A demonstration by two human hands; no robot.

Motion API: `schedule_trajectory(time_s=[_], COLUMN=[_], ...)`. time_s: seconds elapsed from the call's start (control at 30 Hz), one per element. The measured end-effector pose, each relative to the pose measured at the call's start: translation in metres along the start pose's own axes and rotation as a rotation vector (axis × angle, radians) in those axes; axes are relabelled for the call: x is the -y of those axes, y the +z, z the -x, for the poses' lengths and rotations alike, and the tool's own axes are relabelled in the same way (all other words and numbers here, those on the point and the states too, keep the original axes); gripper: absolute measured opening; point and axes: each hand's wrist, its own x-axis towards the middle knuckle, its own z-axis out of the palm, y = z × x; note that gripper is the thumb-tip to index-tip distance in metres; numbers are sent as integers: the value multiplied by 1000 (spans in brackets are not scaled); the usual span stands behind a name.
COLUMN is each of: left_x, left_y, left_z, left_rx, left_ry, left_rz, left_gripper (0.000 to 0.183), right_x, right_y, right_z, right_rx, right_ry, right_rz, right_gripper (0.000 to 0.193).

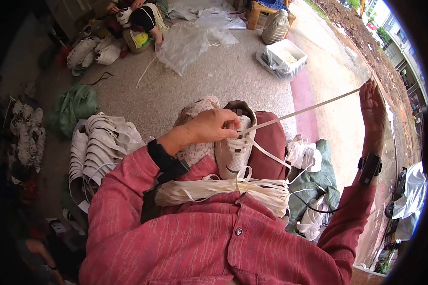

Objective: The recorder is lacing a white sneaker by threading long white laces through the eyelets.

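Observation:
A cream and white shoe upper (234,151) with a dark collar rests upright across my lap, partly laced. Bent over its eyelets, my left hand (213,126) grips the upper with thumb and fingers near the lacing. A pale flat shoelace (309,108) runs taut from the eyelets up to my right hand (373,107), which is raised far out to the right and closed round its end. Another length of lace loops down the upper's right side. Across my lap, close to my body, lies a thick bundle of cream shoelaces (223,194).
Stacked shoe uppers (104,145) stand at my left. More uppers (314,216) lie on green sacking (325,173) at my right. Ahead are a plastic-lined white tub (283,59) and clear plastic sheeting (190,45). Another person's arm (156,35) reaches down near a yellow-labelled container (139,40).

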Motion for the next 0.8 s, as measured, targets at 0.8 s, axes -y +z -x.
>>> schedule_trajectory(time_s=[0.8], left_x=[-70], left_y=[-126], left_z=[199], left_rx=[-461], left_ry=[651], left_rz=[1218], left_gripper=[3], right_x=[-248], right_y=[47], right_z=[133], right_rx=[722], right_ry=[65], right_rz=[1704], right_gripper=[22])
